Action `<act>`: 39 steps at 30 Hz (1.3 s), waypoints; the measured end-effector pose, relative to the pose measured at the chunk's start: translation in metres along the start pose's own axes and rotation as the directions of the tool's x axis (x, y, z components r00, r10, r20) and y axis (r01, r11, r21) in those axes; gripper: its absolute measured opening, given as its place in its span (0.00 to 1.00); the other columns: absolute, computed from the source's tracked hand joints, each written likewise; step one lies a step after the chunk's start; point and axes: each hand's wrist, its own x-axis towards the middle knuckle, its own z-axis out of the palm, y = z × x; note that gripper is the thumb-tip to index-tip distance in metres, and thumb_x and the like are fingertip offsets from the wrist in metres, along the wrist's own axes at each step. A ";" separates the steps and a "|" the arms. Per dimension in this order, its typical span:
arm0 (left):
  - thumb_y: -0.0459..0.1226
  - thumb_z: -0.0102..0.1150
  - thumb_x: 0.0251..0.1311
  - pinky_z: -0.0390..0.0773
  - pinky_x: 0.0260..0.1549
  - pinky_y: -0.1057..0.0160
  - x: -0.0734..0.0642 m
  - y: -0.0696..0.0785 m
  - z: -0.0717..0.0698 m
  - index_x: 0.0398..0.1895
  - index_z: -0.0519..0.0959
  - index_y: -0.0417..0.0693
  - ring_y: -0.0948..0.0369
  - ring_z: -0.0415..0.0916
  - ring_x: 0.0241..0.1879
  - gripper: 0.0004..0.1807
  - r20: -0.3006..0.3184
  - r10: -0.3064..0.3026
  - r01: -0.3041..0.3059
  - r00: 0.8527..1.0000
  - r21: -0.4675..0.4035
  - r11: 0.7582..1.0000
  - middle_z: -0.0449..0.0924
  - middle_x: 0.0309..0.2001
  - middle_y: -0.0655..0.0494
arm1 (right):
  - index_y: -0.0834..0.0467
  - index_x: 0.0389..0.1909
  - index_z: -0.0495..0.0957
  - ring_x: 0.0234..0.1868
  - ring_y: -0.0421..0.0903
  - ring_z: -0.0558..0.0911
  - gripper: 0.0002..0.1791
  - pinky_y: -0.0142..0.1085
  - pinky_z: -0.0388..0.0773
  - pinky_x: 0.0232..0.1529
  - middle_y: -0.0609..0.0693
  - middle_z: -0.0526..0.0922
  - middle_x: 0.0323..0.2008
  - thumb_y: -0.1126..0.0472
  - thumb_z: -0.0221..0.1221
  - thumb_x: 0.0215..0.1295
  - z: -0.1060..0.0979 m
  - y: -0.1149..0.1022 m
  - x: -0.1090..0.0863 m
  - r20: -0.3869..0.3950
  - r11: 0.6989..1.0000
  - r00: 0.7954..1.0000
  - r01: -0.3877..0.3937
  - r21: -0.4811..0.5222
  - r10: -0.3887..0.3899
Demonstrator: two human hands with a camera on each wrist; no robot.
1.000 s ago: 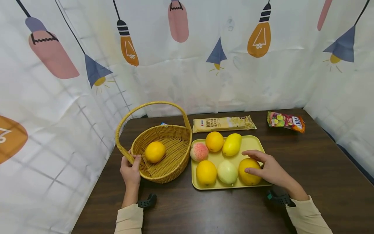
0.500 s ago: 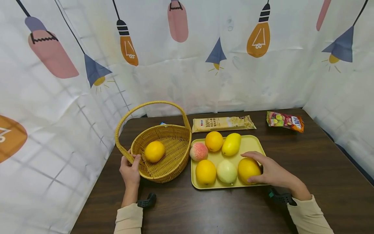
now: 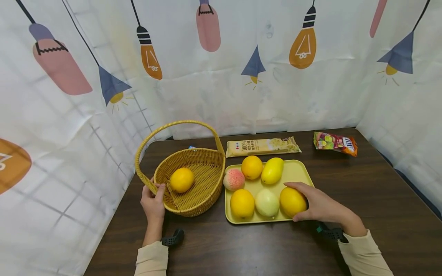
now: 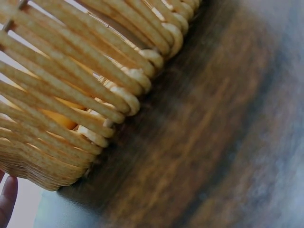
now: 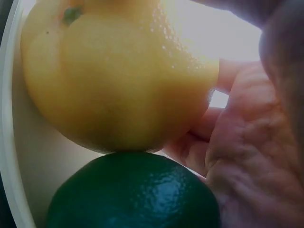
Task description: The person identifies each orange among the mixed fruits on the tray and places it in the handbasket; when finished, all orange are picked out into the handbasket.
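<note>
My left hand (image 3: 153,203) grips the left rim of a yellow wicker basket (image 3: 207,199), at the foot of its tall handle. An orange (image 3: 182,180) lies inside. On a yellow tray (image 3: 297,168) to the right, my right hand (image 3: 319,203) curls thumb and fingers round a second orange (image 3: 291,201) at the front right. Its green stem end shows in the right wrist view, where a dark green fruit (image 5: 135,190) sits against it; the hand hides that fruit from the head view. Left of the held orange is a pale green round fruit (image 3: 267,203).
Also on the tray are a front-left orange (image 3: 242,204), a back orange (image 3: 252,167), a yellow mango-shaped fruit (image 3: 272,170) and a peach (image 3: 234,179). Behind it lie a long noodle packet (image 3: 264,147) and a colourful snack bag (image 3: 335,143). A printed curtain (image 3: 228,96) hangs behind the table.
My right hand's thumb and fingers have closed in round the front-right orange, with the thumb now at its near side. My left hand stays at the basket rim.
</note>
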 end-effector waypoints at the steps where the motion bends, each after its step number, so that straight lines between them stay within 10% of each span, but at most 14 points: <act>1: 0.35 0.59 0.65 0.71 0.28 0.76 -0.001 0.001 0.000 0.49 0.76 0.27 0.69 0.69 0.30 0.17 -0.002 0.001 -0.001 1.000 0.000 1.000 0.73 0.42 0.43 | 0.52 0.71 0.62 0.58 0.49 0.72 0.53 0.52 0.72 0.56 0.50 0.71 0.63 0.40 0.74 0.45 0.000 0.000 0.000 -0.002 1.000 1.000 0.000 -0.003 0.000; 8: 0.36 0.60 0.65 0.71 0.26 0.76 0.001 -0.003 0.001 0.45 0.77 0.29 0.69 0.70 0.28 0.15 -0.008 0.012 -0.012 1.000 0.014 1.000 0.73 0.40 0.65 | 0.52 0.69 0.64 0.52 0.43 0.73 0.49 0.45 0.75 0.52 0.47 0.72 0.61 0.42 0.75 0.46 0.002 0.002 0.002 -0.091 1.000 0.995 0.030 0.006 -0.029; 15: 0.37 0.61 0.64 0.72 0.29 0.77 0.009 -0.031 0.001 0.44 0.76 0.28 0.68 0.73 0.35 0.16 -0.015 0.004 -0.005 1.000 -0.020 1.000 0.76 0.54 0.43 | 0.51 0.71 0.62 0.50 0.46 0.76 0.49 0.45 0.77 0.48 0.52 0.70 0.64 0.44 0.73 0.50 0.003 0.001 0.004 -0.214 0.998 0.977 0.018 0.052 -0.006; 22: 0.35 0.62 0.63 0.73 0.31 0.78 0.010 -0.040 0.001 0.39 0.76 0.33 0.67 0.75 0.40 0.11 -0.035 -0.001 0.001 0.999 -0.015 1.000 0.76 0.60 0.48 | 0.49 0.72 0.60 0.48 0.45 0.75 0.47 0.42 0.80 0.44 0.52 0.70 0.63 0.52 0.73 0.53 0.003 -0.007 0.010 -0.320 0.988 0.947 0.029 0.149 0.021; 34: 0.35 0.62 0.63 0.72 0.33 0.79 0.010 -0.038 0.000 0.42 0.77 0.30 0.68 0.74 0.42 0.14 -0.034 0.004 -0.005 0.999 -0.017 1.000 0.75 0.59 0.46 | 0.55 0.75 0.54 0.53 0.45 0.74 0.42 0.33 0.80 0.45 0.55 0.60 0.68 0.66 0.64 0.62 0.006 -0.046 0.035 -0.304 0.817 0.952 0.153 0.555 0.029; 39: 0.33 0.63 0.62 0.73 0.34 0.78 0.009 -0.037 0.001 0.40 0.76 0.30 0.68 0.74 0.45 0.12 -0.040 0.015 -0.016 0.999 -0.020 1.000 0.76 0.59 0.46 | 0.49 0.74 0.56 0.54 0.50 0.75 0.43 0.35 0.80 0.48 0.53 0.64 0.67 0.62 0.67 0.60 0.019 -0.062 0.051 -0.288 0.823 0.957 0.153 0.547 0.014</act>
